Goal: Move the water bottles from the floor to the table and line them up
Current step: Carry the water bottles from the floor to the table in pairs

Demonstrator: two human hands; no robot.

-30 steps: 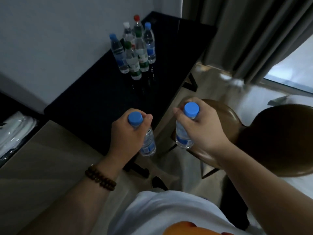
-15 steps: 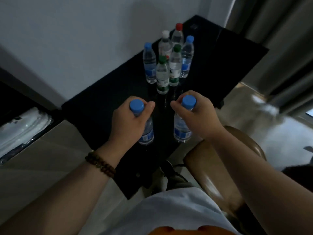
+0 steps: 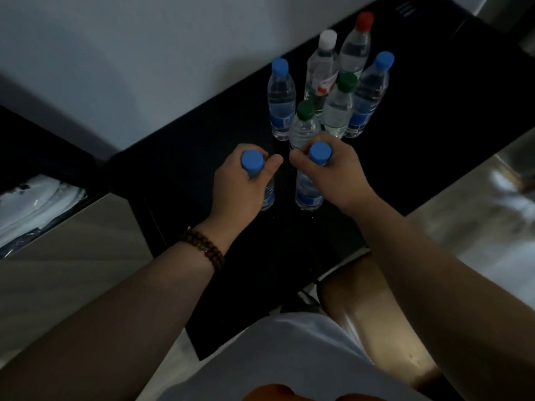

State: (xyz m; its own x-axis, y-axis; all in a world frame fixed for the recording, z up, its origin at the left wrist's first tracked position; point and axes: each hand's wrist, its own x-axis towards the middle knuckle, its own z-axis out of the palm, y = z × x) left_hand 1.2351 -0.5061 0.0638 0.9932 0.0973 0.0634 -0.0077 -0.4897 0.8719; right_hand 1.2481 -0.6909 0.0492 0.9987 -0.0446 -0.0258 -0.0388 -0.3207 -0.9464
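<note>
My left hand (image 3: pixel 238 185) grips a blue-capped water bottle (image 3: pixel 252 161) by its neck, upright over the black table (image 3: pixel 419 140). My right hand (image 3: pixel 333 172) grips a second blue-capped bottle (image 3: pixel 309 192) the same way, close beside the first. Whether their bases touch the tabletop I cannot tell. Just beyond them stands a cluster of several bottles: two blue-capped (image 3: pixel 280 99) (image 3: pixel 369 96), two green-capped (image 3: pixel 304 125) (image 3: pixel 338 108), one white-capped (image 3: pixel 322 65) and one red-capped (image 3: pixel 356 47).
A grey wall (image 3: pixel 144 68) runs along the table's far left side. A brown chair seat (image 3: pixel 376 322) sits under my right forearm at the table's near edge. A low pale cabinet (image 3: pixel 58 256) and a white crumpled thing (image 3: pixel 31 204) lie to the left.
Both hands have carried their bottles forward from beside the table to over it, close to the standing cluster. The view has swung toward the table.
</note>
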